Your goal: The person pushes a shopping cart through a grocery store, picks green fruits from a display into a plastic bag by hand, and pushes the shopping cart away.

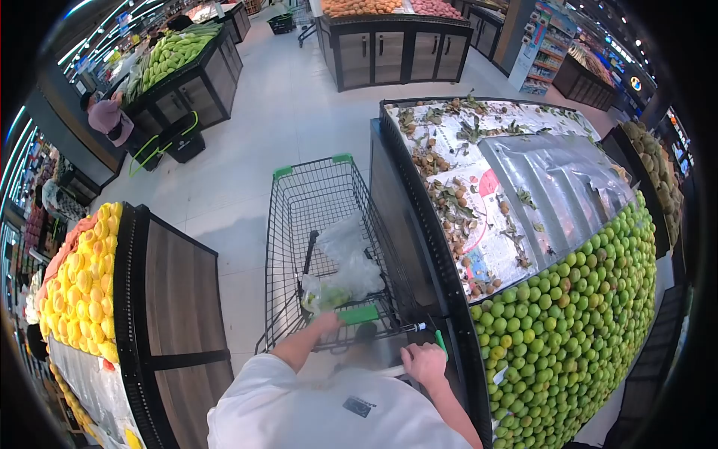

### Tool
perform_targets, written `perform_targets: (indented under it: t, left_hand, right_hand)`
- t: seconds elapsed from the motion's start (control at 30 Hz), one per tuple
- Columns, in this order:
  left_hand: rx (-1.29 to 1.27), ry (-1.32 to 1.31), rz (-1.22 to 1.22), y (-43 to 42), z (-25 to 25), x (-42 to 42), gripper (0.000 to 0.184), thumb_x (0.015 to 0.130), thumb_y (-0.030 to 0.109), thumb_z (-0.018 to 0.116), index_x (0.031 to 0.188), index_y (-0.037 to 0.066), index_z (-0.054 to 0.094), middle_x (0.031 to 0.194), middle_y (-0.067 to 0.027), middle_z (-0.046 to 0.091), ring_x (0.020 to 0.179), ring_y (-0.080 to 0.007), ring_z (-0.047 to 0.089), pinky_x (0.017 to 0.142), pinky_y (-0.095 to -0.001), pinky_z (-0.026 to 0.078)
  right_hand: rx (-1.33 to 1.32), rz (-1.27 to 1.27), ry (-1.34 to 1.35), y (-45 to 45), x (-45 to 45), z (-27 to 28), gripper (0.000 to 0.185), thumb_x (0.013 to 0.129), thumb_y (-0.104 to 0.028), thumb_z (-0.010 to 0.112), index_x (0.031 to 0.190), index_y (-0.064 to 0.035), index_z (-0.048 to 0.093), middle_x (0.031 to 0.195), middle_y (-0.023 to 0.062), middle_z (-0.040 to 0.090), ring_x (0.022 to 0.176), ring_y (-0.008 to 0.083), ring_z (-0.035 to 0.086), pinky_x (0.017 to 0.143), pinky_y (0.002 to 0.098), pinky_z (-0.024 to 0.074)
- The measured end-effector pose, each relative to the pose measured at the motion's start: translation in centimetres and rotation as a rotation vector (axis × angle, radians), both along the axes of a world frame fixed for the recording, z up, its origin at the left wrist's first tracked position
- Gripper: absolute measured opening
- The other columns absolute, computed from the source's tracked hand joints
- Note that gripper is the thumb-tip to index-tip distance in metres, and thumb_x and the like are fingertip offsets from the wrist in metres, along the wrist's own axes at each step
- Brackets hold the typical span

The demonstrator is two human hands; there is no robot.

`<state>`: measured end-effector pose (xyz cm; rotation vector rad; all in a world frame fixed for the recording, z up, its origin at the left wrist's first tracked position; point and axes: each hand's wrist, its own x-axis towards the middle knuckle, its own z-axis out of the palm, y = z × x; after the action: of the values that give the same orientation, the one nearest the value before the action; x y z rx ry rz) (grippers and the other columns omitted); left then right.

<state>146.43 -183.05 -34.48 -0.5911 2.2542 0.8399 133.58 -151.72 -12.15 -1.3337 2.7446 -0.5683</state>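
Observation:
A wire shopping cart (278,224) with green corner caps stands in front of me. Clear plastic bags (348,271) lie in it, one with something green inside. My right hand (425,364) is closed around the cart's handle (390,370), close to its green right end. My left hand (326,324) is at the left end of the green panel (359,314) on the cart's near side, beside the bags. It is blurred, and its fingers do not show clearly enough to tell whether they grip anything.
A stand of green round fruit (576,299) is close on my right, with loose brown fruit and leaves (449,202) behind. Yellow fruit (86,284) fills a stand on the left. A person (112,120) stands near black baskets (182,138). A tiled aisle (277,97) runs ahead.

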Motion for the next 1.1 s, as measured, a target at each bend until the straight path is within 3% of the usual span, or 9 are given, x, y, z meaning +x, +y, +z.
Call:
perform_targets:
  t: [0.13,0.27,0.33,0.53,0.73,0.8,0.9,0.97,1.1]
  left_hand:
    - [0.059,0.023,-0.014,0.6,-0.9,-0.2,0.05,0.096,0.047,0.052,0.117,0.005,0.068,0.111,-0.0213,0.069,0.104,-0.041,0.064,0.092,-0.0472,0.049]
    - [0.178,0.16,0.007,3.2,5.6,-1.4,0.051,0.097,0.049,0.051,0.12,0.007,0.068,0.111,-0.0208,0.07,0.103,-0.0379,0.066,0.09,-0.0454,0.05]
    - [0.255,0.027,0.163,5.8,10.4,-2.7,0.056,0.098,0.053,0.05,0.127,0.008,0.066,0.12,-0.0194,0.068,0.111,-0.0325,0.064,0.096,-0.0416,0.048]
    - [0.377,0.037,0.186,9.5,19.1,-4.5,0.072,0.1,0.061,0.043,0.141,0.003,0.053,0.143,-0.0171,0.054,0.131,-0.0264,0.05,0.11,-0.036,0.036]
    - [0.353,0.153,0.172,9.2,14.7,-3.9,0.076,0.098,0.067,0.04,0.143,0.007,0.052,0.143,-0.0179,0.054,0.132,-0.0312,0.051,0.109,-0.0381,0.038]
    - [0.33,0.03,0.18,9.1,14.5,-4.3,0.078,0.097,0.069,0.039,0.142,0.007,0.053,0.143,-0.0186,0.055,0.131,-0.0326,0.051,0.11,-0.039,0.038]
    - [0.36,0.065,0.185,8.5,12.9,-4.6,0.077,0.096,0.067,0.042,0.133,0.002,0.06,0.136,-0.0216,0.059,0.126,-0.035,0.056,0.108,-0.0407,0.041]
    - [0.143,0.193,0.091,7.7,10.4,-4.4,0.07,0.096,0.06,0.046,0.131,0.0,0.059,0.126,-0.0281,0.062,0.119,-0.0414,0.059,0.102,-0.0453,0.045]
    - [0.113,-0.004,0.092,5.4,8.0,-3.5,0.072,0.094,0.063,0.046,0.127,0.0,0.06,0.111,-0.0266,0.068,0.105,-0.0415,0.065,0.094,-0.0447,0.049]
  right_hand:
    - [-0.016,0.022,0.012,0.5,0.0,0.1,0.024,0.08,-0.03,0.071,0.063,-0.0129,0.069,0.055,0.0087,0.06,0.055,0.0264,0.062,0.056,0.0393,0.0507]
    - [-0.059,0.012,0.027,0.7,0.1,0.4,0.026,0.081,-0.03,0.071,0.062,-0.0128,0.068,0.056,0.0091,0.061,0.056,0.026,0.063,0.056,0.0391,0.0512]
    - [-0.031,0.019,0.026,0.8,0.2,0.2,0.028,0.082,-0.031,0.069,0.061,-0.013,0.068,0.057,0.0093,0.063,0.057,0.0258,0.064,0.056,0.039,0.0516]
    - [-0.051,0.058,-0.019,1.6,-0.1,0.0,0.031,0.085,-0.036,0.068,0.067,-0.0105,0.069,0.061,0.0105,0.065,0.061,0.0281,0.065,0.061,0.0408,0.0525]
    - [-0.047,0.086,-0.062,2.3,-0.3,0.4,0.032,0.085,-0.039,0.066,0.071,-0.0104,0.069,0.064,0.0108,0.065,0.068,0.0284,0.067,0.064,0.0407,0.0538]
    - [-0.027,0.084,-0.063,2.4,-0.4,0.6,0.032,0.086,-0.04,0.065,0.075,-0.0103,0.069,0.066,0.0133,0.065,0.069,0.0306,0.067,0.065,0.042,0.0539]
    - [-0.042,0.123,-0.073,2.7,-0.7,-0.1,0.03,0.086,-0.038,0.066,0.076,-0.0096,0.069,0.067,0.0153,0.064,0.066,0.0325,0.066,0.064,0.0447,0.0532]
    - [-0.04,0.108,-0.098,2.6,-1.0,0.5,0.03,0.086,-0.034,0.067,0.07,-0.0089,0.068,0.062,0.0149,0.062,0.062,0.0322,0.064,0.06,0.0442,0.0524]
    - [0.041,0.135,-0.093,2.5,-1.5,-0.1,0.032,0.087,-0.036,0.067,0.068,-0.0105,0.067,0.06,0.0132,0.063,0.061,0.0309,0.065,0.059,0.0427,0.0524]
